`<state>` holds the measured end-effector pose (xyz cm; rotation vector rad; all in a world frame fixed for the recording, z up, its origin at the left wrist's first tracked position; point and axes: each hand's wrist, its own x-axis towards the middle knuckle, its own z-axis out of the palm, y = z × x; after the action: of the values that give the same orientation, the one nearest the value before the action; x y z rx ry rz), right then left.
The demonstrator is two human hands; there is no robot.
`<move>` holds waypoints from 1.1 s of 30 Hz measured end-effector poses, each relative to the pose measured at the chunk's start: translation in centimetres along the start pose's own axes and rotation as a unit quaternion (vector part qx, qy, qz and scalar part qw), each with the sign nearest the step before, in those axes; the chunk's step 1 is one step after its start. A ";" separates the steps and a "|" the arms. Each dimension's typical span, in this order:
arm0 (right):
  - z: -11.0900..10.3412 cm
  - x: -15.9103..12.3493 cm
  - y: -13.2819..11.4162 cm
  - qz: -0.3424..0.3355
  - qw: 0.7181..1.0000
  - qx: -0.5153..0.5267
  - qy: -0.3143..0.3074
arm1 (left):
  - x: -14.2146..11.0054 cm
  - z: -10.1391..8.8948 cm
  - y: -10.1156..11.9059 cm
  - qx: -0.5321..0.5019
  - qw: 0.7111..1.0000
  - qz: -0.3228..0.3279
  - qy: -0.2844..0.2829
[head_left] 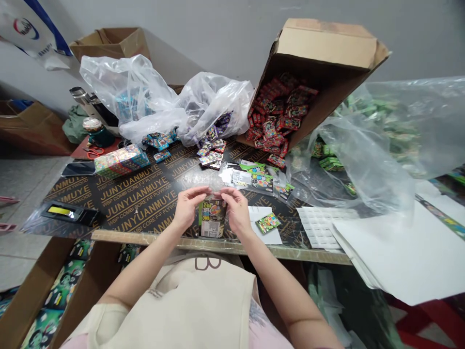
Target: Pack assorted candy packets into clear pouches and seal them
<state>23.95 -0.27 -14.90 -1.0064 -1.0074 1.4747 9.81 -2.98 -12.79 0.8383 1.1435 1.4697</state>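
Note:
At the front of the table, a clear plastic packet with a printed card point(212, 219) inside lies between my hands. My left hand point(188, 207) pinches its far edge from the left. From the right, the fingers of my right hand point(238, 209) close on the same edge. A small green packet point(268, 223) rests on a white paper point(271, 236) to the right of my right hand. Just beyond my hands are several printed cards in clear sleeves point(252, 178) and a small pile of purple-and-white packets point(211, 154).
An open carton point(327, 48) tilts at the back, full of red packets point(272, 116). Plastic bags point(214, 94) hold blue and purple packets; a large bag point(366, 150) of green ones stands right. White sheets point(403, 247), a black box cutter point(70, 212) and scissors point(93, 151) lie around.

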 end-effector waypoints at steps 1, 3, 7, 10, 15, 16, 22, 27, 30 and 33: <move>-0.5 0.1 -0.3 -0.014 1.000 -0.013 -0.016 | -0.2 -0.3 0.5 0.061 0.997 0.039 -0.020; -1.4 0.1 -0.7 -0.050 0.996 -0.056 -0.047 | -0.5 -0.9 1.2 0.167 0.979 0.104 -0.049; -2.3 -0.1 -1.7 -0.079 0.985 -0.129 -0.085 | -0.2 -1.7 1.8 0.213 0.970 0.104 -0.052; -2.2 -0.1 -2.4 -0.068 0.983 -0.145 -0.090 | 0.6 -1.8 2.3 0.195 0.978 0.035 -0.063; -1.7 0.0 -3.1 -0.052 0.982 -0.143 -0.114 | 0.7 -1.8 3.4 0.235 0.965 0.051 -0.107; -1.8 -0.1 -3.1 -0.058 0.979 -0.157 -0.117 | 0.5 -1.8 3.5 0.257 0.957 0.080 -0.111; -3.3 -1.1 -2.0 -0.188 0.933 -0.270 -0.147 | -0.3 -2.6 2.8 0.324 0.919 0.172 -0.147; -2.6 -0.2 -2.1 -0.269 0.902 -0.310 -0.137 | 0.4 -2.4 1.8 0.261 0.945 0.159 -0.117; -0.1 2.4 -2.7 -0.293 0.892 -0.309 -0.153 | 1.2 -3.1 1.8 0.216 0.958 0.188 -0.018; 3.3 6.2 -1.6 -0.277 0.883 -0.303 -0.227 | 1.8 -5.8 1.1 0.185 0.955 0.196 0.125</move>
<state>20.58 5.79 -12.89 -0.6849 -1.9966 0.9262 3.71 -2.54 -13.60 1.2164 1.5374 1.7501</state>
